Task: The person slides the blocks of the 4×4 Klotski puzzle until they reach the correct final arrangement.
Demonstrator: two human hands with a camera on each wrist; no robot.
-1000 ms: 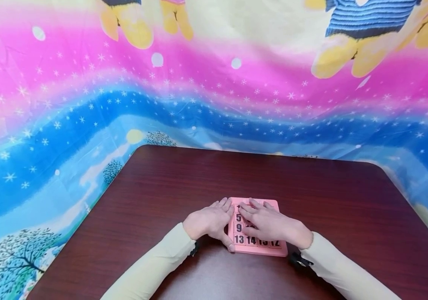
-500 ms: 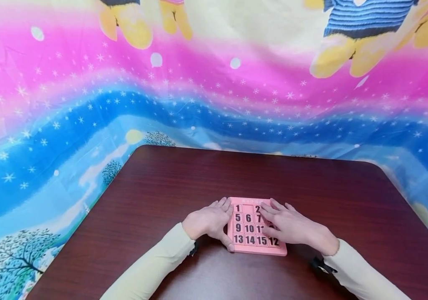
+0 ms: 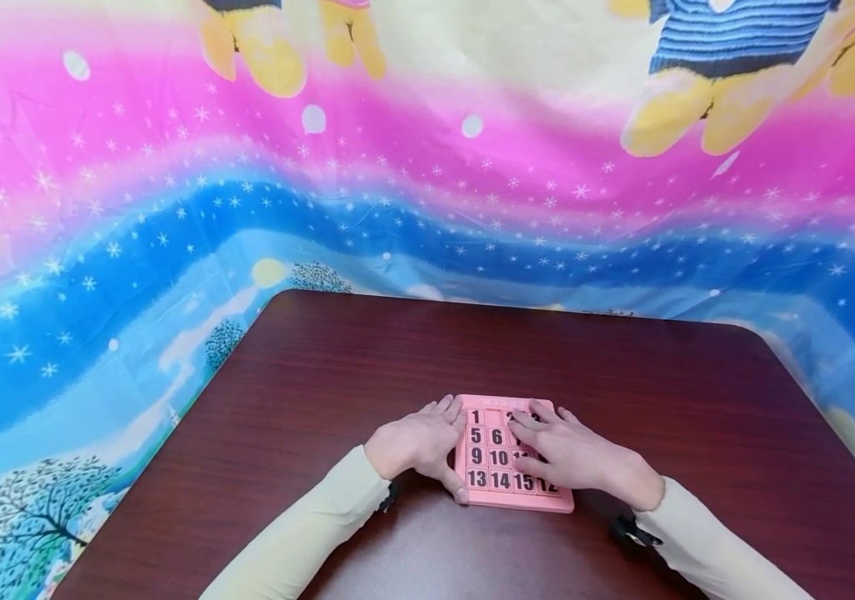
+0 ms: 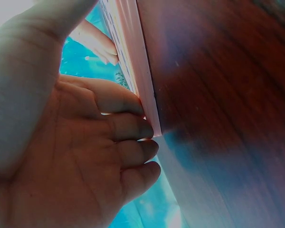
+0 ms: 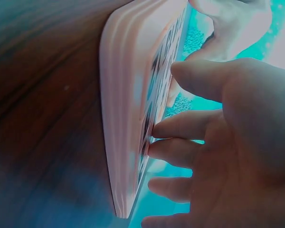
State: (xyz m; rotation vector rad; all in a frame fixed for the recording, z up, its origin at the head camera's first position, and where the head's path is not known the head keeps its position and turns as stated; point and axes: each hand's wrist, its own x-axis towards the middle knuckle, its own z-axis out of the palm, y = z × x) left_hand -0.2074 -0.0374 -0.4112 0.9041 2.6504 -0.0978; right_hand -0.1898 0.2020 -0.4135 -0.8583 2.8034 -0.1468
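Note:
A pink sliding number puzzle (image 3: 516,502) lies flat on the table in the head view, its black-numbered tiles in rows. In the top row a bare gap (image 3: 492,416) shows right of the 1 tile. My left hand (image 3: 422,440) rests along the puzzle's left edge, fingers near the top corner and thumb near the bottom one. Its fingertips touch the side in the left wrist view. Above the right half lies my right hand (image 3: 576,451), fingers extended, index and middle fingertips (image 5: 167,148) at the tile face in the right wrist view. It hides several right-hand tiles.
The dark wood-grain table (image 3: 367,358) extends around the puzzle, with rounded far corners. Behind it hangs a colourful printed cloth (image 3: 427,183). A black wrist strap (image 3: 633,533) shows under the right sleeve.
My right hand first moved right off the middle of the tiles, uncovering the gap, then came slightly back left over the 2 and 3 tiles. The left hand and puzzle stayed put.

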